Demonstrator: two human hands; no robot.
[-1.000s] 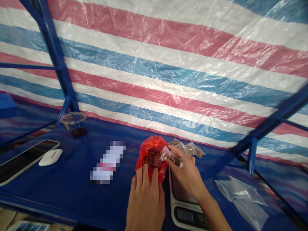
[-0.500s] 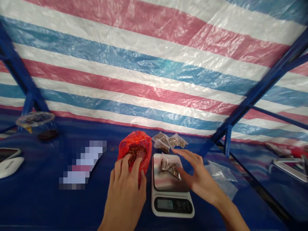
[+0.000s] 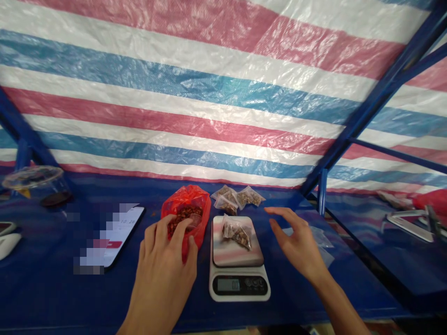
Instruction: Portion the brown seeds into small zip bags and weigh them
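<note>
A red plastic bag (image 3: pixel 206 204) full of small brown dried pieces (image 3: pixel 181 215) stands open left of centre. My left hand (image 3: pixel 167 260) reaches over its near edge with bent fingers, index finger and thumb at a small clear cup (image 3: pixel 195 220) among the pieces. Some of those fingertips are hidden. On the metal plate of a white digital scale (image 3: pixel 212 284) lie small clear packets (image 3: pixel 239 235) with brownish contents, overlapping. The display (image 3: pixel 228 285) seems to read 0.0. My right hand (image 3: pixel 296 244) hovers right of the scale, fingers apart, holding nothing.
Several filled packets (image 3: pixel 249 196) lie behind the scale. Empty clear bags (image 3: pixel 319 237) are partly behind my right hand. A phone (image 3: pixel 120 237) lies left, with a clear tub (image 3: pixel 38 181) farther back. Blue frame bars (image 3: pixel 349 132) and striped sheeting (image 3: pixel 209 83) rise behind.
My right hand has moved right, away from the packets on the scale, and they lie untouched. My left hand stays at the red bag. The whole view has shifted slightly.
</note>
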